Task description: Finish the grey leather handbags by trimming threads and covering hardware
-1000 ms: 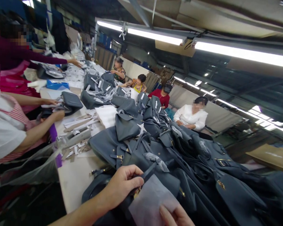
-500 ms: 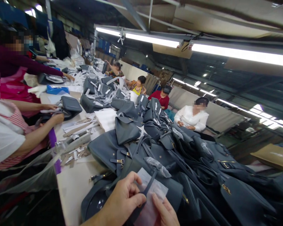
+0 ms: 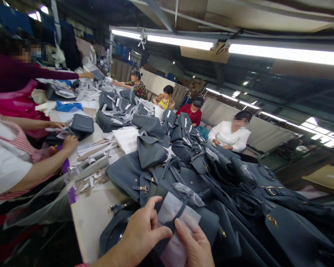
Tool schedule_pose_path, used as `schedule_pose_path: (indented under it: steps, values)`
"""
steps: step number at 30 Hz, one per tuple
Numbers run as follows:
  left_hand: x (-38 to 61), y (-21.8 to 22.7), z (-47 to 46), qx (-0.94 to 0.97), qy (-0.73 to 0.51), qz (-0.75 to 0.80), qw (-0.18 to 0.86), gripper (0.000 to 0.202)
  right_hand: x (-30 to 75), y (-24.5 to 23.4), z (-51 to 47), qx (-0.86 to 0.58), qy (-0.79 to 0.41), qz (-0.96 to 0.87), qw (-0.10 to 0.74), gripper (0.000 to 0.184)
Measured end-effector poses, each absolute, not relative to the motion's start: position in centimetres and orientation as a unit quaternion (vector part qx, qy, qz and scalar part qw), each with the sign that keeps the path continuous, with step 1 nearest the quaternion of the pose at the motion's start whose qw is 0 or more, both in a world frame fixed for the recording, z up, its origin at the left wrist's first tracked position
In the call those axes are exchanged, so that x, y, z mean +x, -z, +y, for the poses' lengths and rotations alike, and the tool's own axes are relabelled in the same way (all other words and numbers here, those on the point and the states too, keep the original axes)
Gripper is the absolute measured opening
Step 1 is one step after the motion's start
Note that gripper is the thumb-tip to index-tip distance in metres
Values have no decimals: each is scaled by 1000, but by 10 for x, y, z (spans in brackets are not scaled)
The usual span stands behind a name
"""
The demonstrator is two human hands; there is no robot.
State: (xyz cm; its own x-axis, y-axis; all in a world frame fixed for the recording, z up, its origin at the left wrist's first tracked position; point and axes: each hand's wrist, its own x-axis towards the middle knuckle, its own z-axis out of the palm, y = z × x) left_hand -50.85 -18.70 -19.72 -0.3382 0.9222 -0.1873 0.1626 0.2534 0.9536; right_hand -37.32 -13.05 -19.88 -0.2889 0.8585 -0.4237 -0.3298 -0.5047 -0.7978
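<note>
A thin white wrapping sheet (image 3: 167, 207) lies under a narrow dark bag strap (image 3: 180, 209), low in the middle of the head view. My left hand (image 3: 140, 231) is closed at the strap's lower part, its thumb against it and its index finger raised. From the other side my right hand (image 3: 193, 241) pinches the sheet, with a fingertip pressed on the strap. Just behind my hands, a plastic-wrapped handle (image 3: 187, 193) rests on a dark grey leather-look bag (image 3: 208, 222). Part of another bag (image 3: 108, 230) shows left of my left hand.
A heap of dark grey bags (image 3: 153, 152) covers much of the table (image 3: 86, 222). Paper and card scraps (image 3: 93, 181) lie at its left side. Co-workers stand along both sides; one in a striped apron (image 3: 16, 141) handles a bag at the left. Clear plastic (image 3: 41, 200) hangs off the edge.
My right fingertip has moved onto the strap, and my left fingers have shifted slightly. At the far left, a co-worker's arm has reached farther across the table to a bag.
</note>
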Motion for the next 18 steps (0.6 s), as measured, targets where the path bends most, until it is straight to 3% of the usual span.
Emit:
schedule_pose_path:
  steps: [4, 8, 10, 13, 18]
  values:
    - [-519, 202, -189, 404, -510, 638, 412, 35, -373, 198, -129, -444, -749, -281, 404, 50]
    - [-512, 202, -190, 309, -548, 461, 626, 41, -372, 206, -126, -442, -752, -275, 404, 50]
    - [-502, 205, -191, 231, -581, 402, 669, 42, -373, 210, -125, -444, -742, -282, 417, 50]
    - [-492, 211, -191, 223, -637, 433, 598, 34, -375, 213, -125, -455, -709, -303, 446, 50]
    - [-490, 223, -193, 428, -601, 572, 358, 10, -379, 214, -123, -460, -691, -328, 450, 48]
